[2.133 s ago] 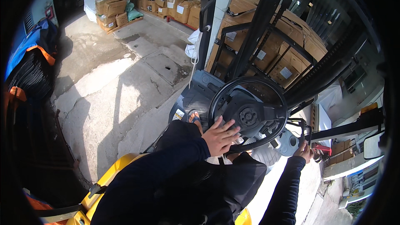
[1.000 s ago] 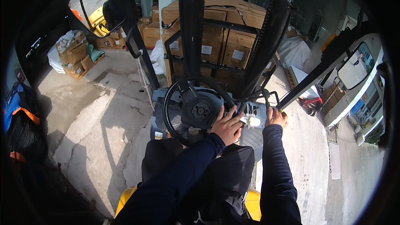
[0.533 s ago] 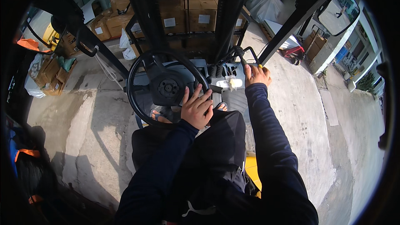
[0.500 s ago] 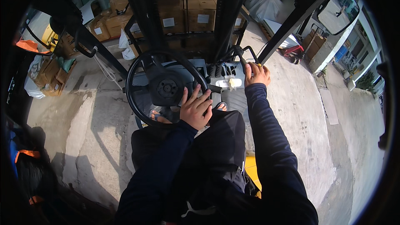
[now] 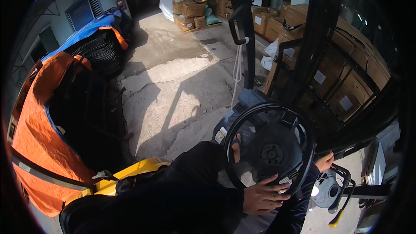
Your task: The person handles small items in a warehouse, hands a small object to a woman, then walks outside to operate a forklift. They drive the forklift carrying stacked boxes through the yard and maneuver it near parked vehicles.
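Note:
The black steering wheel (image 5: 271, 151) of a forklift is in front of me. My left hand (image 5: 265, 196) rests flat against the lower part of its rim, fingers stretched out and not wrapped round it. Beyond the wheel's right side, my right hand (image 5: 324, 161) is curled close to the dark mast parts. Whatever its fingers hold is hidden. A lever with a yellow tip (image 5: 336, 220) stands apart from that hand, beside a grey console (image 5: 327, 189). Part of my bare foot (image 5: 236, 148) shows left of the wheel.
Cartons (image 5: 342, 82) are stacked behind the black mast (image 5: 316, 39). More boxes (image 5: 188, 11) stand at the back. Along the left lie an orange tarp (image 5: 43, 134) and a black-wrapped pile under a blue sheet (image 5: 93, 28). A looped rope (image 5: 237, 69) hangs from the front post.
My view has swung to the left, bringing the tarps and left side into sight. My left hand stays at the wheel's rim; my right hand is no longer at the yellow-tipped lever.

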Demonstrator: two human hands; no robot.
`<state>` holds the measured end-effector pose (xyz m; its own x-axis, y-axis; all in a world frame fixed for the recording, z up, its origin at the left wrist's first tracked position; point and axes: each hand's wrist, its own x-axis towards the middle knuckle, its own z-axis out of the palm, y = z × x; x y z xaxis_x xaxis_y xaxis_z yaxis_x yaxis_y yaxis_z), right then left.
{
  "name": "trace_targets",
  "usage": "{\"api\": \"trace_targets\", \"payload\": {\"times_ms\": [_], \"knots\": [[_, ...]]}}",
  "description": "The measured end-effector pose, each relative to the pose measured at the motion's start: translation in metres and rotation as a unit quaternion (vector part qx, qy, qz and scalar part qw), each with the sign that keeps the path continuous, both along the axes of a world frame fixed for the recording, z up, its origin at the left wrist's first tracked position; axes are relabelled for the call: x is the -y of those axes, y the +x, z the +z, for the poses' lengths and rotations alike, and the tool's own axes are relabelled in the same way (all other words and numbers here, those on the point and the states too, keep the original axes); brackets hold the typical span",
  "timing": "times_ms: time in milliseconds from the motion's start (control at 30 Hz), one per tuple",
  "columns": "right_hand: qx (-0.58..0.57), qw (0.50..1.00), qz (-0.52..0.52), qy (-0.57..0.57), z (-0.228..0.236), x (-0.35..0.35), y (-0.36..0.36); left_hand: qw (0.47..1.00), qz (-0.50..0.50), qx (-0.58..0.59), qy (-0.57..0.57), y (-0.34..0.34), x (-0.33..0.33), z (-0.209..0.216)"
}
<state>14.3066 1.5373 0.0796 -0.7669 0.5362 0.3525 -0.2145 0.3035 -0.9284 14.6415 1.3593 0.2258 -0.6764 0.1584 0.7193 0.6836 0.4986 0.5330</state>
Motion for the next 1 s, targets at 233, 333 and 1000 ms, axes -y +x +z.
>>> {"api": "trace_targets", "payload": {"times_ms": [233, 333, 1000], "knots": [[-0.018, 0.948, 0.043, 0.315, 0.051, -0.075, 0.069, 0.992, 0.100, -0.072, -0.039, -0.032, -0.047, -0.011], [-0.071, 0.919, 0.054, 0.384, 0.078, -0.096, 0.124, 0.990, 0.110, -0.080, -0.029, -0.033, -0.046, -0.012], [-0.135, 0.853, 0.035, 0.503, 0.224, -0.114, 0.219, 0.988, 0.095, -0.103, -0.061, -0.031, -0.025, -0.035]]}}
